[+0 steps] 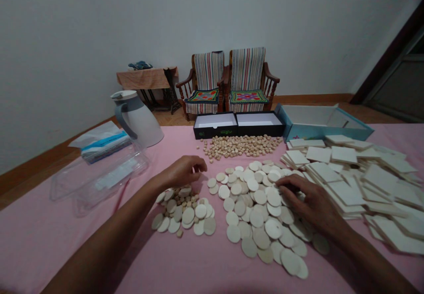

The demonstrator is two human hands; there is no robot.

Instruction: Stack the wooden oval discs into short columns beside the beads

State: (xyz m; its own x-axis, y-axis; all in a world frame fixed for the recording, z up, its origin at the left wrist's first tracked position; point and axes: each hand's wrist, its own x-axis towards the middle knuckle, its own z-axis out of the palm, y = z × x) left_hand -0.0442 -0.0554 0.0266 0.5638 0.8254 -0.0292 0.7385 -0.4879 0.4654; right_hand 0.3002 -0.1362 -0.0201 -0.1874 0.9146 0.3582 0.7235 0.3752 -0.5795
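My left hand [186, 170] hovers just above and behind a small heap of round wooden discs [188, 216] mixed with small wooden pieces [189, 200]. Its fingers bend loosely, slightly apart, and nothing shows between them. On the right edge of a larger pile of pale round discs [260, 218] rests my right hand [306, 197]. Its fingers reach out over the discs, with no disc visibly lifted; some fingertips are hidden. Behind both piles lies a spread of small wooden beads or pellets [240, 146].
Stacks of pale square tiles [351, 192] cover the right side. Behind stand two black open boxes [215, 130] and a blue open box [326, 128]. At left are a white jug [142, 122], clear plastic trays [112, 177] and a tissue pack [106, 145] on the pink cloth [198, 263].
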